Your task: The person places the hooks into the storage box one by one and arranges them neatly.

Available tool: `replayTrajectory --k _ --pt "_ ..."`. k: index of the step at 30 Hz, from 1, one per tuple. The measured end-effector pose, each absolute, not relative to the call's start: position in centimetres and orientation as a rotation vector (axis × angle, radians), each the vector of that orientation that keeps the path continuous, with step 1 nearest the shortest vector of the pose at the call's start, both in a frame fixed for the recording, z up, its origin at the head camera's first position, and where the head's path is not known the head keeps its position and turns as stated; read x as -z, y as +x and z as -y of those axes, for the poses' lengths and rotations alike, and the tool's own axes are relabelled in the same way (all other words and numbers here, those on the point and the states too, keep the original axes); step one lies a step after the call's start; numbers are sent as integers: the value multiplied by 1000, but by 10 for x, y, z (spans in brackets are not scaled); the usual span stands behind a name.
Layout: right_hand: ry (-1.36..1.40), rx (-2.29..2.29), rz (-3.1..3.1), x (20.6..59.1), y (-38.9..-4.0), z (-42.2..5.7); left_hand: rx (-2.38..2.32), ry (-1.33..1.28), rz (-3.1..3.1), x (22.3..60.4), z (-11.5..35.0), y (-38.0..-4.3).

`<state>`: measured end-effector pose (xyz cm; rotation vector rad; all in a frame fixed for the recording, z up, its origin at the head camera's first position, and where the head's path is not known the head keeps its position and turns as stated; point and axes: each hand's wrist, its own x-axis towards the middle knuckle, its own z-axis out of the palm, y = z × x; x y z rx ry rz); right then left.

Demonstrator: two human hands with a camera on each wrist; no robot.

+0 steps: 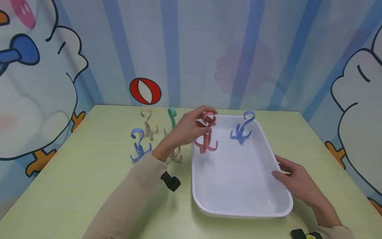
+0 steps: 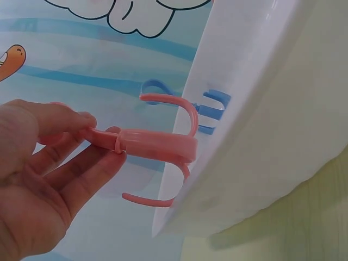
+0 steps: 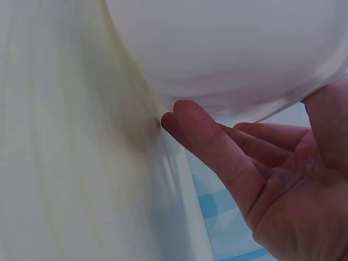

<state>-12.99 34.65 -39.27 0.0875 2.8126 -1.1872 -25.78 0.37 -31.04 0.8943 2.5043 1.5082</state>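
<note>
My left hand [image 1: 188,127] pinches a pink four-prong swivel hanger hook [image 1: 205,142] by its stem, thumb against fingers. The hook hangs upright over the left side of a white plastic tray [image 1: 238,186], prongs downward. In the left wrist view, the pink hook [image 2: 157,144] shows its prongs right by the tray's rim. A blue hook [image 1: 240,133] of the same kind stands inside the tray at the far right. My right hand [image 1: 298,181] holds the tray's right edge, thumb over the rim; in the right wrist view its fingers [image 3: 217,149] lie along the outside wall.
Left of the tray, more hooks stand on the pale yellow-green table [image 1: 83,172]: a blue one [image 1: 139,149], a beige one [image 1: 147,127], a green one [image 1: 172,116] and another beige one [image 1: 175,156]. My left forearm partly hides these last two. A cartoon-printed backdrop [image 1: 197,49] rises behind.
</note>
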Motion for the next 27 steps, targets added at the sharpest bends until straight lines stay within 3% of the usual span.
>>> replayTrajectory --k 27 --pt "80 1224 -2793 393 -129 -347 -1394 826 -2569 319 -26 -284"
